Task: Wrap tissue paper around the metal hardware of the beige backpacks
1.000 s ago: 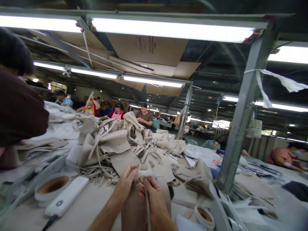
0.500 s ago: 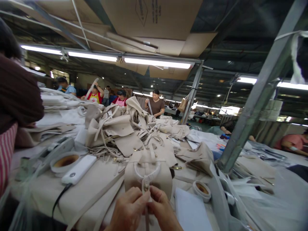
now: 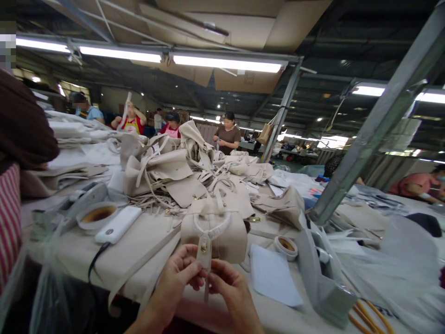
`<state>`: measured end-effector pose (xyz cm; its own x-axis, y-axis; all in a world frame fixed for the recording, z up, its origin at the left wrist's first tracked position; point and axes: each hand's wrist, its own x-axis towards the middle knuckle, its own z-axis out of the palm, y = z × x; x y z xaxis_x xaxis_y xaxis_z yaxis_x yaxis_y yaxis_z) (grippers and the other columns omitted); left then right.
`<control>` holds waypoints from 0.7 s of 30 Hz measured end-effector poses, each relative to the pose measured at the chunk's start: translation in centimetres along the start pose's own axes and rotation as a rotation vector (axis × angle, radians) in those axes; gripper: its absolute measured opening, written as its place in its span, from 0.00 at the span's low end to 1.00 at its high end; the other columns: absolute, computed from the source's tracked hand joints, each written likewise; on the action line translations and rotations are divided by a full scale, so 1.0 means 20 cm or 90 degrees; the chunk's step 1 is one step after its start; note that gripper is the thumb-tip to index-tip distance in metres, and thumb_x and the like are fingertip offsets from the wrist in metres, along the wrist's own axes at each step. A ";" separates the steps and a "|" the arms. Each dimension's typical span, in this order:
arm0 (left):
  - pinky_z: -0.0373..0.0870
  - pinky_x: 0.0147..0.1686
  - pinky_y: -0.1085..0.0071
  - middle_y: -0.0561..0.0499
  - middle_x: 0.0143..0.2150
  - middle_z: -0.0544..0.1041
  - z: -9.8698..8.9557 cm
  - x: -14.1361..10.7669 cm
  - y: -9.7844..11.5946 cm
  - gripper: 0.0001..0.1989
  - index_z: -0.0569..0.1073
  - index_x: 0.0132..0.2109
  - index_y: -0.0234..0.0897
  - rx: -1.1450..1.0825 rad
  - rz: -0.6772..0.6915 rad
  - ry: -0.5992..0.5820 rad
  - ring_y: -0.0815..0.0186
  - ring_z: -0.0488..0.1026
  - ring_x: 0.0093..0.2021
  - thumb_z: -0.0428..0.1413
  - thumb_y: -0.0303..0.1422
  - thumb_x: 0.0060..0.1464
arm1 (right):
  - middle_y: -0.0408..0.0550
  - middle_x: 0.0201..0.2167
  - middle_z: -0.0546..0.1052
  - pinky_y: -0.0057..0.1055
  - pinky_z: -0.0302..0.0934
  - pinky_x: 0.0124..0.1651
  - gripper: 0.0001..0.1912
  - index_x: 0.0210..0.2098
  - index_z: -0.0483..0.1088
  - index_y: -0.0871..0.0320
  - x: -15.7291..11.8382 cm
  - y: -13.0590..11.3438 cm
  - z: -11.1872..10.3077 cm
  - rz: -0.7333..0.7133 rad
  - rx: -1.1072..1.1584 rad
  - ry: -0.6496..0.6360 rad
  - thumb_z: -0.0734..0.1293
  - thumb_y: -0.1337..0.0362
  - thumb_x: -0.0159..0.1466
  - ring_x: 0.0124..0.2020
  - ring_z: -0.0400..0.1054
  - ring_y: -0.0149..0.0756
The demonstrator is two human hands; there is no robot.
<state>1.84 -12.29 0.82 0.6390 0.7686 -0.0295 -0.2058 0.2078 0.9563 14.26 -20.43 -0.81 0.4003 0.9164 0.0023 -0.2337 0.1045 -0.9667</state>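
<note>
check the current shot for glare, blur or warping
Head view: the ceiling tube light is blown out to white; the near pillar slants, perhaps from lens distortion or camera tilt; the brown sleeve looks soft; the held strap lacks crisp detail.

Left hand (image 3: 179,280) and right hand (image 3: 229,283): both pinch the beige strap (image 3: 204,253) below its brass-toned fitting, apparently a buckle. Beige bag (image 3: 231,236): lies just beyond the hands, its handle wrapped in clear film. White power bank (image 3: 118,225): beside the left bowl (image 3: 97,215), cable attached. White sheet (image 3: 274,276): flat, right of the bag.
</note>
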 end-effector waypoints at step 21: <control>0.62 0.22 0.74 0.59 0.21 0.66 0.02 0.06 -0.04 0.11 0.63 0.24 0.38 0.106 -0.090 -0.013 0.70 0.65 0.24 0.59 0.34 0.35 | 0.44 0.23 0.78 0.23 0.57 0.25 0.23 0.37 0.73 0.59 0.05 0.08 0.01 -0.053 0.082 0.098 0.79 0.59 0.44 0.23 0.66 0.28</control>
<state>3.03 -11.65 0.18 0.6686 0.7255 -0.1629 0.0110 0.2093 0.9778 14.14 -19.28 -2.25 0.5512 0.8337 0.0327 -0.3017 0.2357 -0.9238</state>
